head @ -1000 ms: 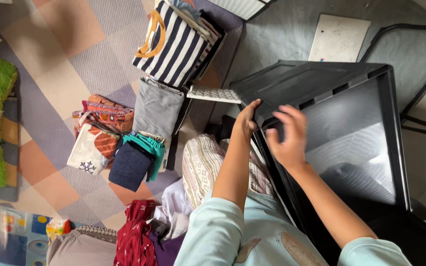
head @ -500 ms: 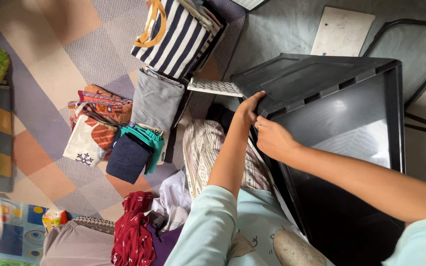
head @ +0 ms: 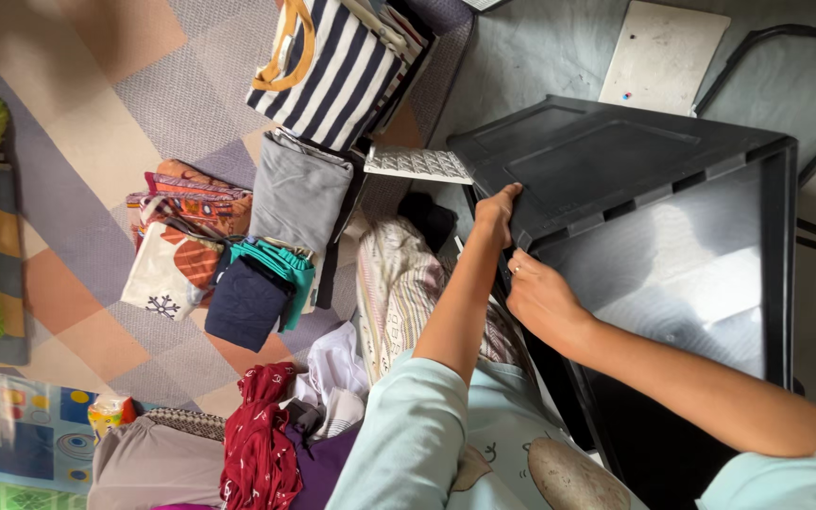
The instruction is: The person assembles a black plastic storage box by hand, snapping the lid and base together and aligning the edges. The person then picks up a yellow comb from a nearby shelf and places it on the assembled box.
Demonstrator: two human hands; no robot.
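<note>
A large black plastic storage bin (head: 606, 161) lies tipped on its side on the right, its glossy inside facing me. My left hand (head: 496, 210) grips the bin's near corner at the rim. Just below it, my right hand (head: 540, 296) holds the same front edge, fingers curled over it. My patterned trouser leg (head: 399, 293) lies between the bin and the clothes.
Folded clothes (head: 238, 255) are stacked on the checked rug at the left. A navy-and-white striped bag (head: 332, 66) stands behind them. A loose red and purple heap (head: 276, 444) lies near my lap. A white board (head: 663, 57) and a black metal frame (head: 805, 57) sit beyond the bin.
My right hand dropped from above the bin onto its front edge beside my left hand. The bin has shifted slightly right and tilted.
</note>
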